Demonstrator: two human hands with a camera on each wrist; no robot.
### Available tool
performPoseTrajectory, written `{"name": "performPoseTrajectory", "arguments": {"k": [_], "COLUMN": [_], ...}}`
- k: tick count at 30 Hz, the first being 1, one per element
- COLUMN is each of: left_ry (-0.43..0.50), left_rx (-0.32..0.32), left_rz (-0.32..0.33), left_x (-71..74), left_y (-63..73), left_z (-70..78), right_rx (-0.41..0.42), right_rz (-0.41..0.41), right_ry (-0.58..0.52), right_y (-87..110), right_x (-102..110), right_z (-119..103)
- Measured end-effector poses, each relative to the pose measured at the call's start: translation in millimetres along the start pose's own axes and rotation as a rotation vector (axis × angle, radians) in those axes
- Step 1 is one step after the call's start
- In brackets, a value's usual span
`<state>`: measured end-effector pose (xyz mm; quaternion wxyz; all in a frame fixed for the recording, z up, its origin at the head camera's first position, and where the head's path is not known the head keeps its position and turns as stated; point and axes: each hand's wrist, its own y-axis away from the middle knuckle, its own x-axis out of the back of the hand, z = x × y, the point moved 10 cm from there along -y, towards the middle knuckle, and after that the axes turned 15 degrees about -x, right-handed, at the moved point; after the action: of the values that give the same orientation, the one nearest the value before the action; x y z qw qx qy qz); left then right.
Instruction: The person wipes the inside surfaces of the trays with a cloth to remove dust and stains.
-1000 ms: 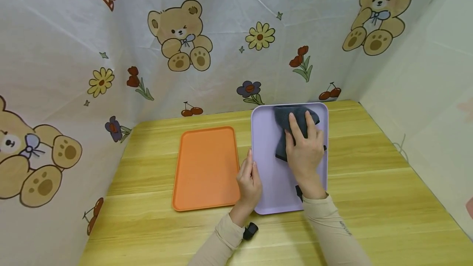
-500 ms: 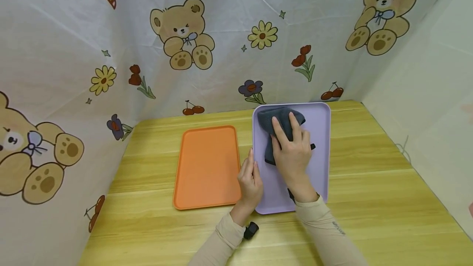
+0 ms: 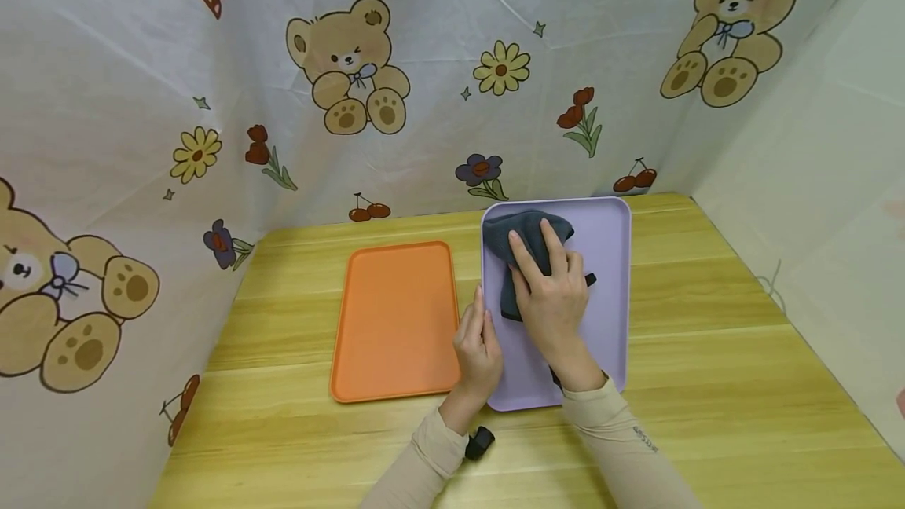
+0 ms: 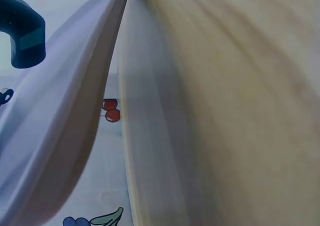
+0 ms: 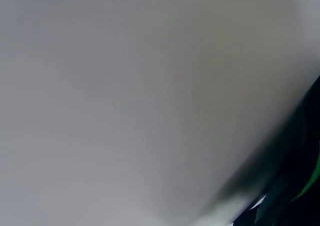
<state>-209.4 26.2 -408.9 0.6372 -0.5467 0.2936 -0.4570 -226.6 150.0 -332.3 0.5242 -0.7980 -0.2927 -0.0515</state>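
My left hand [image 3: 479, 352] holds the left rim of a purple tray [image 3: 601, 336], with the thumb over the inner side and the other fingers along the outside. In the left wrist view, the tray [image 4: 60, 101] stands at a slant, its side lifted off the wooden surface. On the tray's upper left part lies a bunched dark grey cloth [image 3: 500, 234]. My right hand [image 3: 555, 301] presses it from above, fingers spread and mostly straight. Part of the cloth is hidden under the palm. The right wrist view is a close grey blur.
An orange tray [image 3: 396, 320] lies flat on the wooden table [image 3: 721, 352], left of the purple one. A bear-print curtain [image 3: 424, 100] hangs behind the table. Black wrist-camera gear [image 3: 480, 442] sits at the left wrist.
My right hand has slid the cloth leftward across the purple tray, to its left rim, and slightly down. The left hand keeps its hold on the rim; the orange tray stays put.
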Motion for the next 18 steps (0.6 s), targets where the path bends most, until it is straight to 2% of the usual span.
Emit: {"name": "performPoseTrajectory", "arguments": {"k": [10,18], "left_ry": [0.007,-0.008], "left_rx": [0.040,0.020], "left_rz": [-0.026,-0.011], "left_x": [-1.9,-1.8], "left_y": [3.0,3.0], "left_z": [-3.2,-3.2], "right_rx": [0.007,-0.007], "right_rz": [-0.005,-0.004], "right_ry": [-0.003,-0.001], "right_y": [-1.3,-1.4], "right_x": [2.0,5.6], "right_z": [6.8,16.3]}}
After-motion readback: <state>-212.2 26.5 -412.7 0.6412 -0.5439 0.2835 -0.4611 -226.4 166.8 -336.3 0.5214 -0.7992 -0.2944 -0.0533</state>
